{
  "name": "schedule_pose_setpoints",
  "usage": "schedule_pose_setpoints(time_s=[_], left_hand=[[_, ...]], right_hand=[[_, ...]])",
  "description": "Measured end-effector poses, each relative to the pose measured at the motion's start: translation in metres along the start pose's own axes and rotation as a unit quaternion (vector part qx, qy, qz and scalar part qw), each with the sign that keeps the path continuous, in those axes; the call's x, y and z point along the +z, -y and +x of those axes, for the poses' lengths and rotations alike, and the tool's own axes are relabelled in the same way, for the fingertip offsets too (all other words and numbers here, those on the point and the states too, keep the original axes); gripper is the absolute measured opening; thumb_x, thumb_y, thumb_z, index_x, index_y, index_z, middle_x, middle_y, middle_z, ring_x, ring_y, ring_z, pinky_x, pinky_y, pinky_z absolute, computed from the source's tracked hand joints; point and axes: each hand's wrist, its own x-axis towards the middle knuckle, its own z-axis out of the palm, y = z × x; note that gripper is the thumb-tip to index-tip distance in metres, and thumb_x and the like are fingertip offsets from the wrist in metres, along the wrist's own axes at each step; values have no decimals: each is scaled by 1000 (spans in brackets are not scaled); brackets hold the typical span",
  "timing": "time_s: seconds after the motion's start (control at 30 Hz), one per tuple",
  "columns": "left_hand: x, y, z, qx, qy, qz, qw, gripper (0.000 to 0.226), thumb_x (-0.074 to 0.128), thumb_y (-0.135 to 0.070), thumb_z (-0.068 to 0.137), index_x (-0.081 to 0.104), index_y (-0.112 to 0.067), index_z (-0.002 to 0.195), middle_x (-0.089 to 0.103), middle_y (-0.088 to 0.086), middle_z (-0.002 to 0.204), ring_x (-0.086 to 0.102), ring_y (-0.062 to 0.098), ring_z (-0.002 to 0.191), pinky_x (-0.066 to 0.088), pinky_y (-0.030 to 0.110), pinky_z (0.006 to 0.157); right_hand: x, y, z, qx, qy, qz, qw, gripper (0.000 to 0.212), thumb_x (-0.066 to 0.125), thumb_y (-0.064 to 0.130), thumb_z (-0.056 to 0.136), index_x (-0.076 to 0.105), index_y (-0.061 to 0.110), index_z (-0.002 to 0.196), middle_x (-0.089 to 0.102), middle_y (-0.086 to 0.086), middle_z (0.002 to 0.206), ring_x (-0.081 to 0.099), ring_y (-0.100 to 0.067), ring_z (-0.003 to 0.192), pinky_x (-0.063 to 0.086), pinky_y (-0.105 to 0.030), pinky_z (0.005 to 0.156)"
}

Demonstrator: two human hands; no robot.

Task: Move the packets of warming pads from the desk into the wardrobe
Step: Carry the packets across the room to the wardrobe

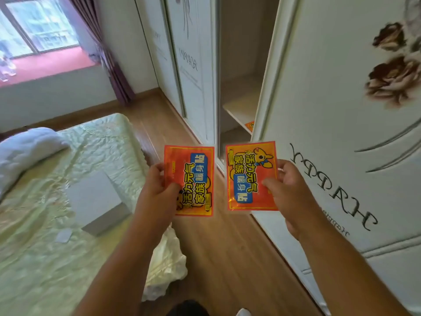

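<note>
Now | left hand [159,190] fingers grip left packet [193,179] | right hand [289,190] fingers grip right packet [248,174]

bed [57,179] left, wardrobe [341,110] right

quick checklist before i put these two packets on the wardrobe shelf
1. Left hand grips the left packet firmly: ok, thumb on its face.
2. Right hand grips the right packet: ok.
3. Wardrobe open: ok, a gap shows between the sliding doors.
4. Room on the shelf: ok, bare surface in sight; one packet corner peeks out at its edge.
5. Gap wide enough for both hands at once: cannot tell.
6. Floor clear on the way: ok.
</note>
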Motion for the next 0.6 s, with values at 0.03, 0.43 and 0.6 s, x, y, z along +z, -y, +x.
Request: schedule_pose_setpoints(time_s=[0.03, 0.43, 0.6], left_hand=[[-2, 4, 1, -8, -14, 3, 1000, 42, 55, -9, 100, 64, -51, 98, 80, -10, 98, 81, 16, 84, 63, 30, 60], [5, 8, 97, -48, -32, -26, 998, 36, 57, -18, 94, 65, -52, 97, 81, 0, 105, 81, 26, 92, 65, 54, 78], [17, -3, 183, -38, 24, -43, 998, 36, 56, -8, 102, 64, -43, 106, 81, 2, 104, 81, 25, 93, 65, 57, 82]], right_hand=[[3, -3, 6, 2, 9, -1, 1000, 30, 65, 38, 82, 60, 44, 110, 80, 12, 108, 81, -13, 88, 64, -39, 72], [24, 13, 106, 18, -4, -46, 999, 29, 62, 35, 82, 59, 44, 110, 79, 17, 101, 80, -9, 83, 61, -32, 67], [39, 36, 155, 12, -45, -61, 997, 25, 63, 27, 92, 59, 45, 108, 79, 13, 104, 80, -9, 84, 64, -31, 67]])
